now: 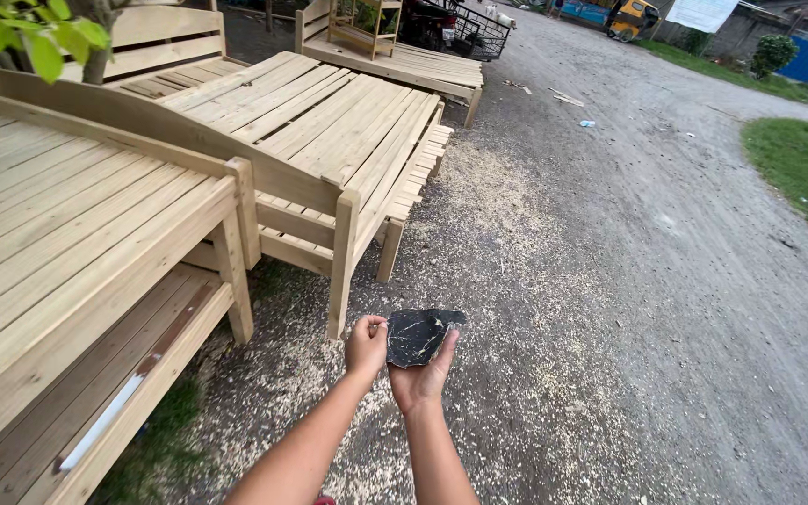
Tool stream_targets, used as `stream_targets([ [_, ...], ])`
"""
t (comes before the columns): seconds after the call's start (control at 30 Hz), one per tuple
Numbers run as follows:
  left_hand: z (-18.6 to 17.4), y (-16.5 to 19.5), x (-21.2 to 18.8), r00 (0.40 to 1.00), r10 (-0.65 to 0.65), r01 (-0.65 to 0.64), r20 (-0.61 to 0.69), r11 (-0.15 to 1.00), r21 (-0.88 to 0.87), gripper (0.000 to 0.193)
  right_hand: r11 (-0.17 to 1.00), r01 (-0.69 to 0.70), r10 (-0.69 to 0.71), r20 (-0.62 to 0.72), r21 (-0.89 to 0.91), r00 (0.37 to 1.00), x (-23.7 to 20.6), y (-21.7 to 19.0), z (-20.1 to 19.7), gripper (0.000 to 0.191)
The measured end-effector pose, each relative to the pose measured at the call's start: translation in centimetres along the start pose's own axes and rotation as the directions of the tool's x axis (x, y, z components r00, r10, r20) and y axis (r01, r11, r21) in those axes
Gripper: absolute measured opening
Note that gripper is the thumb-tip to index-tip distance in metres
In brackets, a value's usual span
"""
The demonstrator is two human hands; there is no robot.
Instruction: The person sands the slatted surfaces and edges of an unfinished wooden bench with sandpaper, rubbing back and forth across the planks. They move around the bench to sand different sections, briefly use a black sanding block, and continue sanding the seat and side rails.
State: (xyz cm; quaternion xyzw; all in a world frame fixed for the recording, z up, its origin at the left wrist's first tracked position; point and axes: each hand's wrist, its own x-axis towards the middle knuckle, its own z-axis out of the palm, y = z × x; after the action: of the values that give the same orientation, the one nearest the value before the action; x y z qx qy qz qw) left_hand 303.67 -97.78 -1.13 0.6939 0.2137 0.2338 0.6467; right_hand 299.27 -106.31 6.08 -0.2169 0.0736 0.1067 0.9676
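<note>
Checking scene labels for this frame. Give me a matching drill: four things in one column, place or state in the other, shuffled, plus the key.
Things:
1. dark flat piece
2. left hand
3. wooden bed frames
4. grass patch

Places or states:
A. right of the gravel road
B. resting on the right hand
C. left of the frame, slatted
D. closed, fingers at the piece's left edge

Pairs: 1-B, 2-D, 3-C, 4-A

Soft, even daylight, faint shadows, sharp focus throughout, with slight wide-angle bending at the edges.
</note>
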Motion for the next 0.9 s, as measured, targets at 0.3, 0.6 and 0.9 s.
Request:
stream_targets([
  [0.3,11.2,1.1,19.5,0.974,0.181,-0.194,0.136,0.977,0.086,0.017,0.988,0.110,-0.093,0.151,-0.105,0.984,22.8,-4.5,3.1,0.046],
  [0.6,19.0,-1.2,33.7,0.975,0.206,-0.217,0.086,0.964,0.156,0.016,0.980,0.085,-0.074,0.066,-0.178,0.995,39.8,-6.5,3.5,0.042],
  [0.9,24.7,-2.0,51.9,0.996,0.056,-0.019,-0.064,0.878,0.478,0.017,0.977,-0.052,0.078,0.118,-0.206,0.990,59.5,-7.8,9.6,0.037],
])
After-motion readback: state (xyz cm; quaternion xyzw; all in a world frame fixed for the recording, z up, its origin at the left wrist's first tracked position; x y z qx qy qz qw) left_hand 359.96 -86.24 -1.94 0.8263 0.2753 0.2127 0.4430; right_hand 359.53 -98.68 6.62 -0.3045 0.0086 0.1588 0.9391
